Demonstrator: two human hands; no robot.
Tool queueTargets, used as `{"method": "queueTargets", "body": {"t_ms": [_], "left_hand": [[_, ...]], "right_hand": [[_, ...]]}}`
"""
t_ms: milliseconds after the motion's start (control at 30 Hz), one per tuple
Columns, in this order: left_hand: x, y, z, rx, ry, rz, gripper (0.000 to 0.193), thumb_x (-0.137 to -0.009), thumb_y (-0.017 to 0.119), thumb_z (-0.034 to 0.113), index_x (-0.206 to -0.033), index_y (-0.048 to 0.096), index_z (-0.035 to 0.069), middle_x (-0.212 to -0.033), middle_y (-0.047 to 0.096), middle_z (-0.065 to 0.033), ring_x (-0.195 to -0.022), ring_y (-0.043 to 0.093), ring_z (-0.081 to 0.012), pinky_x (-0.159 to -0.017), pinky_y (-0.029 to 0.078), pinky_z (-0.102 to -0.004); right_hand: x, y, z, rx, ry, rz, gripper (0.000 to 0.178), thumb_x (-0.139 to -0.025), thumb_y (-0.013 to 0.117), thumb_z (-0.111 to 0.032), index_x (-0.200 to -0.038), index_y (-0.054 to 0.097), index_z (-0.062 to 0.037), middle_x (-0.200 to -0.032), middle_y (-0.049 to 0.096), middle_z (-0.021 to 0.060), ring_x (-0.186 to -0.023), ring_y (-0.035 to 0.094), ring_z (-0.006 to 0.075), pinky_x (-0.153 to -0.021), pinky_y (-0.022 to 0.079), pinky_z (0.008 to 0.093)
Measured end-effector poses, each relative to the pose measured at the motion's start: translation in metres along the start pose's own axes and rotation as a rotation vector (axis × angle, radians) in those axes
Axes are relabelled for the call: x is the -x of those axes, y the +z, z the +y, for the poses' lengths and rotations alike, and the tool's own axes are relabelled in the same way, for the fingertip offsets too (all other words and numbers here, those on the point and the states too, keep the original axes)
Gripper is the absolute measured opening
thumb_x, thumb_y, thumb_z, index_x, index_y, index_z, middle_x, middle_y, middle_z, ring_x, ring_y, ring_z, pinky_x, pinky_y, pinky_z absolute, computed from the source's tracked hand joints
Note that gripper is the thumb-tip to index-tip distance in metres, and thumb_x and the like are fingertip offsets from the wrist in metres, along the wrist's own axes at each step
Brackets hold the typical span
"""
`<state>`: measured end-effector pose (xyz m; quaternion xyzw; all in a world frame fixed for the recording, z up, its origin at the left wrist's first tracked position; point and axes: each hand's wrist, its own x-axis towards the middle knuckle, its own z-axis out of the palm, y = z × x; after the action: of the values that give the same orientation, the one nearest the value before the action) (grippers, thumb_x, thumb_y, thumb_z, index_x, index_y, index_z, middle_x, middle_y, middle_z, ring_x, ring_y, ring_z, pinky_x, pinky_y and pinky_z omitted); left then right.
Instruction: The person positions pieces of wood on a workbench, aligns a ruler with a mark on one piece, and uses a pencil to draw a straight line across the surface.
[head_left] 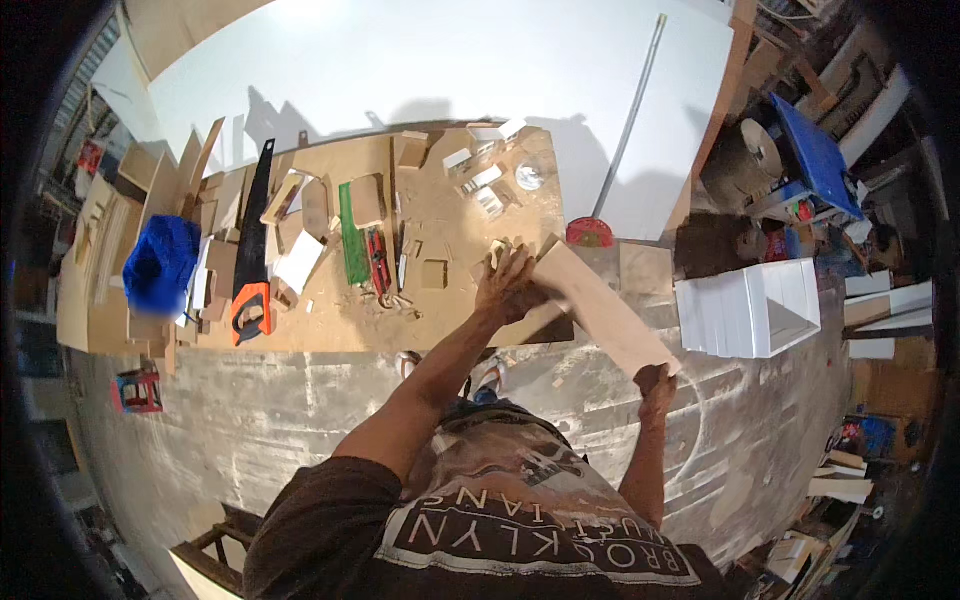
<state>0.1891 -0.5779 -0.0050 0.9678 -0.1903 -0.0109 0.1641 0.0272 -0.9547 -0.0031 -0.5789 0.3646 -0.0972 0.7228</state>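
The right hand (656, 386) has its grip clasped around the near right end of a pale wooden board (605, 310), which slants off the counter (340, 325). At its far left end, the left hand (508, 283) grasps a small block (497, 251). A handsaw (252, 235) lies left.

A tan board (605, 308) (long, narrow) slants toward the lower right.

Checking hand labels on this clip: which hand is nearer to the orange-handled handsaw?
Left. The left hand is to the right of the handsaw, apart from it; the right hand is farther right, holding the tan board by its near end.
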Motion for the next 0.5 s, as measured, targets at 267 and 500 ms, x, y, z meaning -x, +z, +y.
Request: {"method": "queueTargets", "body": {"t_ms": [267,500], "left_hand": [[0.029,-0.015,-0.044,-0.131,-0.055,-0.098,0.083,-0.081,0.066,0.026,-0.155,0.031,0.016,-0.16,0.029,-0.0029,-0.152,0.019,-0.0302,-0.119,0.019,-0.0597],[0.06,-0.039,-0.095,-0.218,0.034,0.02,0.082,-0.08,0.071,0.025,-0.153,0.035,0.016,-0.157,0.033,-0.0077,-0.148,0.028,-0.0334,-0.118,0.023,-0.0606]], "right_hand": [[0.069,-0.006,0.045,-0.01,0.068,-0.245,0.04,-0.087,0.072,-0.005,-0.124,0.058,-0.0092,-0.105,0.068,0.0017,-0.098,0.065,0.0152,-0.078,0.055,0.0334],[0.065,-0.013,0.023,0.371,0.172,-0.63,0.047,-0.08,0.074,0.005,-0.124,0.057,-0.0049,-0.107,0.064,0.0059,-0.09,0.063,0.0116,-0.079,0.054,0.031]]}}
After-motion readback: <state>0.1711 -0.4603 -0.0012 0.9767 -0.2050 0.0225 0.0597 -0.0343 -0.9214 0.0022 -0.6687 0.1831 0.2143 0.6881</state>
